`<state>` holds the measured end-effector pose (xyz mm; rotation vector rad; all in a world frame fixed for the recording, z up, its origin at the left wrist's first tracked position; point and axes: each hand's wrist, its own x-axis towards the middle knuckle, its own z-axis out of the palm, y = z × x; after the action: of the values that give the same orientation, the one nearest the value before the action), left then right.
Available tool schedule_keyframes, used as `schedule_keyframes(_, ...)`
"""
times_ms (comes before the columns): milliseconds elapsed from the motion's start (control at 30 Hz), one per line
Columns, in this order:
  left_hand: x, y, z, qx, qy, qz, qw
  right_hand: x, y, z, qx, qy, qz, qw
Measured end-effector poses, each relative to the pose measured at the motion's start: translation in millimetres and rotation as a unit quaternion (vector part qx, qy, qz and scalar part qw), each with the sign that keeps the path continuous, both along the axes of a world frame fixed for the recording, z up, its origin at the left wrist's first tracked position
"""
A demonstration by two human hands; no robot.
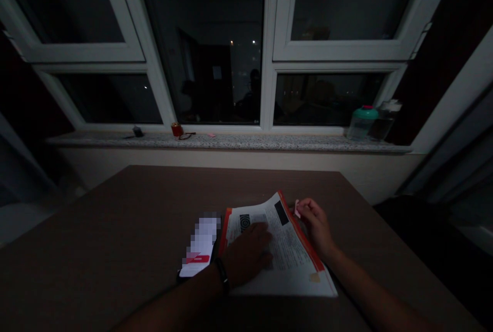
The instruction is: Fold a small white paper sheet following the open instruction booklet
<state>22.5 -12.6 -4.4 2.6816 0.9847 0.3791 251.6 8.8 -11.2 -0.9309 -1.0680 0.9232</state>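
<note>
A flat white printed packet with orange-red edges [285, 283], possibly a mailing envelope, lies at a slant on the table. It bears dense small text, a black block and a dark circular pattern, and its far right corner lifts a little. Across its middle rests my left hand [248, 255], fingers stretched out, a dark band on the wrist. Just beyond the right edge, my right hand [314, 221] pinches a small pale pink piece [297, 208], whose kind I cannot make out. A phone [200, 244] with a lit, blurred screen lies left of the packet.
The brown table [134, 219] reaches toward a speckled stone windowsill [239, 141]. On the sill stand a red jar [176, 129], a small dark object [137, 131], a teal-topped bottle [362, 122] and a white-capped clear bottle [385, 120]. The room is dim.
</note>
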Motion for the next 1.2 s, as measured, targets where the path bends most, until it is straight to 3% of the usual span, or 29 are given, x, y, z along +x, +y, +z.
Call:
schedule_keyframes(200, -1.6, 0.7, 1.3, 0.014, -0.036, -0.066, 0.997, -15.4, -8.8, 7.6, 0.034, -0.044, 0.016, 0.998)
schedule_keyframes(367, -6.7, 4.2, 1.4, 0.011, -0.084, 0.006, 0.996, -19.7, -8.4, -0.7, 0.04, -0.059, -0.013, 0.997)
schedule_keyframes(467, -8.0, 5.2, 0.1, 0.021, -0.039, -0.006, 0.999, -16.0, -2.3, -8.4, 0.015, -0.058, -0.086, 0.994)
schedule_keyframes(533, -7.8, 4.8, -1.5, 0.026, -0.01, -0.006, 1.0, -11.6, 2.3, -13.5, 0.001, -0.056, -0.099, 0.994)
schedule_keyframes(767, -5.8, 1.9, -0.7, 0.034, 0.018, 0.081, 0.996, -3.3, 5.3, -22.6, -0.035, -0.037, -0.141, 0.989)
schedule_keyframes(1033, -4.5, 1.9, 1.9, 0.042, 0.033, 0.121, 0.991, -8.8, -3.8, -12.9, -0.006, -0.011, -0.109, 0.994)
schedule_keyframes(1200, -4.9, -0.6, 2.6, 0.047, 0.041, 0.109, 0.992, -13.1, -10.2, -4.3, 0.051, 0.0, -0.037, 0.998)
